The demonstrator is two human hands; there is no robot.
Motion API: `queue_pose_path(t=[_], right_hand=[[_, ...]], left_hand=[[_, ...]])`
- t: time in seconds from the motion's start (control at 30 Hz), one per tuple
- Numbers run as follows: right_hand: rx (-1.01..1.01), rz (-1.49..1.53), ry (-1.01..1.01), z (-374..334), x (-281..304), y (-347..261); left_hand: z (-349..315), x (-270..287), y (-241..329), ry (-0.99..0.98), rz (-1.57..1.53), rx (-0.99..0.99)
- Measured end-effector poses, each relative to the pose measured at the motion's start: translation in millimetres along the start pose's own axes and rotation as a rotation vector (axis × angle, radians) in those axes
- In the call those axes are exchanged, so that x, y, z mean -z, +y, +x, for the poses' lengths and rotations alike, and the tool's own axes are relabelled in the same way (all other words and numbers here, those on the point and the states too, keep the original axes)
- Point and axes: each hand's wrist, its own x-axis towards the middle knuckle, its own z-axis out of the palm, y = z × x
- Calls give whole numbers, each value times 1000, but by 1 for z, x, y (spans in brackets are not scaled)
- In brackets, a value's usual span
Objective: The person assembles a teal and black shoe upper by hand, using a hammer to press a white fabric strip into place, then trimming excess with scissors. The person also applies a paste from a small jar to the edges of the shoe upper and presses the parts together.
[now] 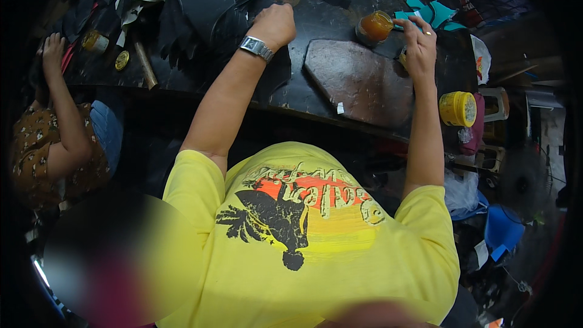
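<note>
My left hand (pixel 274 26), with a metal wristwatch (pixel 257 48), rests closed at the dark worktable (pixel 297 100), beside black leather-like pieces (pixel 203 0). Whatever its fingers grip, if anything, is hidden. My right hand (pixel 419 47) has bent fingers and a ring, and hovers by the right edge of a dark brown slab (pixel 361 79). Something small and yellowish shows under its palm, too little to name. Just left of those fingers stands a glass jar (pixel 375 27) of amber-brown contents. Teal cut pieces (pixel 432 12) lie beyond the right hand.
At far left, another person's hand (pixel 53 54) touches dark material. Near it are a small jar (pixel 95 42), a round lid (pixel 122 60) and a wooden stick (pixel 144 65). A yellow tub (pixel 456 109) stands right of my forearm. A blue plastic item (pixel 504 228) sits lower right.
</note>
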Motion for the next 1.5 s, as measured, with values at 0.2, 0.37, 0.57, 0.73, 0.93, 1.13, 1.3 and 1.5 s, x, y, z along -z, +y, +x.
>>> queue_pose_path(t=[0.2,0.37,0.57,0.73,0.93,1.13,1.3,1.5], right_hand=[[147,-332,-61,25,-23,23],[97,-231,-54,32,-23,16],[2,-139,126,9,-19,2],[24,-414,-50,-31,-16,-16],[-168,349,-228,-70,-49,-45],[-39,161,-241,-69,-74,-52],[23,-1,-261,-65,-78,-55],[83,-16,-289,-73,-70,-54]], left_hand=[[-49,37,-10,272,-518,-165],[-76,17,-16,-180,-1716,-158],[-97,-31,-16,-358,-1441,-134],[-91,-32,-25,-406,-1122,-259],[-94,-33,-23,-501,-1115,-195],[-101,-30,-20,-400,-1162,-228],[-102,-28,-20,-452,-1128,-181],[-101,-29,-21,-469,-1131,-175]])
